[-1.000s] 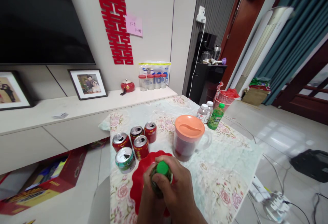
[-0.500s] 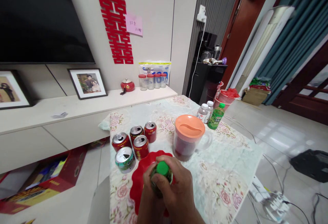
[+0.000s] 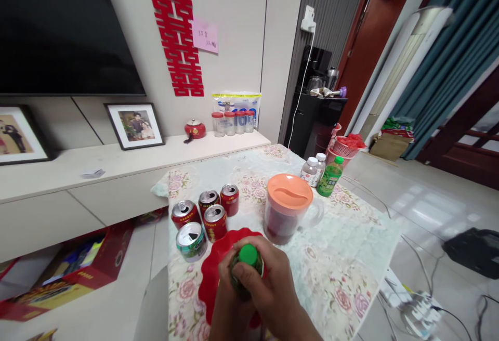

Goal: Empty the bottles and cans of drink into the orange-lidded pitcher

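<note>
The table [image 3: 343, 258], draped in a pale cloth printed with roses, is being used to carry everything in hand. On it, past the hands, the clear plastic pitcher [image 3: 286, 211] is standing with its orange lid pressed on and dark red liquid low inside, so some liquid is already in it. Nearer, the red scalloped plastic plate [image 3: 210, 278] is lying flat on the cloth, partly covered by the hands. To the left of the pitcher the four red drink cans [image 3: 214, 221] and the one green-and-silver can [image 3: 191, 241] are standing upright close together, their tops seemingly already opened. The left hand [image 3: 226, 304] is being wrapped around the lower body of the small dark green plastic bottle [image 3: 235, 274], and the right hand [image 3: 273, 289] is being closed around its neck and shoulder, thumb across the front. The bottle is thus being held upright in both hands, above the red plate and just short of the pitcher. Its bright green screw cap [image 3: 248, 253] is still seated on top, uncovered by any finger, so the bottle is judged to be unopened as yet.
</note>
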`<state>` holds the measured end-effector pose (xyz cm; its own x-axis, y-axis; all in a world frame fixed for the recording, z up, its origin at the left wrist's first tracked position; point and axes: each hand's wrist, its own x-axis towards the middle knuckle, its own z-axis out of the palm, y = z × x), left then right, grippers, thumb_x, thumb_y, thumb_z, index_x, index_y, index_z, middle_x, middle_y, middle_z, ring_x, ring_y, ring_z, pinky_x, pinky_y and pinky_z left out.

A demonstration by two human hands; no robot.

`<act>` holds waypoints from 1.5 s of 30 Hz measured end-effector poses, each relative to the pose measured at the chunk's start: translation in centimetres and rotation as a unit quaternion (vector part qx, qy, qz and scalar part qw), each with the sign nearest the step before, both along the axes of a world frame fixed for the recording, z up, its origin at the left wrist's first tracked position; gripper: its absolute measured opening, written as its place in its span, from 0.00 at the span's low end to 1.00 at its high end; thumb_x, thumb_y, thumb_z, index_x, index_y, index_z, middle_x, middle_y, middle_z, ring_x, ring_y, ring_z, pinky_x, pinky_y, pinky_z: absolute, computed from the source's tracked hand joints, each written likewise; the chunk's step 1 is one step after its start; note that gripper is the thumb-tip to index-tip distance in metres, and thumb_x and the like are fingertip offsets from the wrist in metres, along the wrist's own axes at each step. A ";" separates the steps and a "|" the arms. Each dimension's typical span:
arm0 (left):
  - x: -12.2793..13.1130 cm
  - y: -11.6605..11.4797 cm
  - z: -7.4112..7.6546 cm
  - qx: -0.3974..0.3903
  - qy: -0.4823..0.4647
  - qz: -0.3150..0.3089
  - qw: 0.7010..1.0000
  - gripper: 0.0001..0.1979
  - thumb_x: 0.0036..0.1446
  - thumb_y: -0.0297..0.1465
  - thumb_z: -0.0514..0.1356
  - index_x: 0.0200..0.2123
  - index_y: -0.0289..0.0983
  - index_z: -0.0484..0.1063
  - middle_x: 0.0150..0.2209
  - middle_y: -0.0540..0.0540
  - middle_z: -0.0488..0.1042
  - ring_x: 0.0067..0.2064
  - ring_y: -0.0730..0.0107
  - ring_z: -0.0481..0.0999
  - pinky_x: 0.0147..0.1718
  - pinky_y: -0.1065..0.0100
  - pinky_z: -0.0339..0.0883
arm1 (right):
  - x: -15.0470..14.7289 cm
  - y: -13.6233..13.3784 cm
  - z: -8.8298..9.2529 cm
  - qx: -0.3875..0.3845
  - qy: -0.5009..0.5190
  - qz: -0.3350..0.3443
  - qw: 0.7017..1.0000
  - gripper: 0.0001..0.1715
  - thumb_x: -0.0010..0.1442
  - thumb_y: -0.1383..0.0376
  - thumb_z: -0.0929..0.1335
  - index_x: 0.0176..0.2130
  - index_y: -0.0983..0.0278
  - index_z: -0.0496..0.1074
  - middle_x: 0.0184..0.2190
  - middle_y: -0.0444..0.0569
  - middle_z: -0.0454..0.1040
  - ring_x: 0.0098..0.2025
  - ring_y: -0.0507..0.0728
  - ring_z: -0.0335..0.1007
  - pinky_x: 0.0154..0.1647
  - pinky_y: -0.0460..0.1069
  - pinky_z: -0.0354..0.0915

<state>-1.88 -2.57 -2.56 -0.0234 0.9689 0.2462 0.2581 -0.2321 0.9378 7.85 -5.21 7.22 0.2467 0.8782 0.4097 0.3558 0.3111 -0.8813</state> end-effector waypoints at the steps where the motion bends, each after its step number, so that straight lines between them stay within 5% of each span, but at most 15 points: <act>1: -0.3 0.3 -0.3 -0.007 -0.002 -0.008 1.000 0.32 0.50 0.46 0.73 0.55 0.40 0.75 0.49 0.36 0.85 0.45 0.44 0.86 0.41 0.49 0.86 | 0.2 0.0 0.2 -0.006 0.007 0.014 1.000 0.09 0.65 0.60 0.70 0.44 0.58 0.78 0.39 0.45 0.83 0.41 0.56 0.79 0.42 0.50 0.70; 8: -1.4 0.9 -2.1 -0.033 0.000 -0.035 0.999 0.36 0.43 0.42 0.78 0.53 0.38 0.72 0.49 0.37 0.84 0.46 0.46 0.86 0.43 0.50 0.85 | 0.7 0.3 0.7 -0.022 0.048 0.060 0.997 0.09 0.65 0.59 0.71 0.44 0.59 0.79 0.39 0.44 0.83 0.40 0.55 0.79 0.43 0.48 0.69; 19: -0.5 0.2 0.6 -0.068 -0.053 -0.034 0.996 0.37 0.42 0.42 0.74 0.55 0.39 0.70 0.48 0.38 0.84 0.46 0.44 0.87 0.41 0.49 0.85 | 1.2 0.5 0.6 -0.034 0.089 0.112 0.989 0.12 0.64 0.59 0.72 0.46 0.59 0.79 0.42 0.45 0.84 0.43 0.55 0.80 0.46 0.49 0.73; 25: -0.3 0.3 0.2 -0.063 -0.051 -0.006 0.997 0.39 0.38 0.43 0.74 0.54 0.38 0.70 0.49 0.35 0.82 0.49 0.39 0.86 0.47 0.43 0.84 | 1.5 0.6 0.3 -0.028 0.081 0.121 0.989 0.18 0.65 0.59 0.72 0.54 0.57 0.78 0.47 0.47 0.85 0.47 0.56 0.81 0.51 0.51 0.74; 45: -0.4 0.1 0.0 -0.083 -0.053 -0.021 0.995 0.42 0.40 0.45 0.73 0.57 0.36 0.68 0.52 0.32 0.83 0.50 0.38 0.86 0.49 0.42 0.84 | 1.1 0.1 0.9 -0.030 0.034 0.086 0.995 0.07 0.65 0.60 0.70 0.42 0.57 0.78 0.38 0.43 0.82 0.41 0.55 0.77 0.44 0.48 0.69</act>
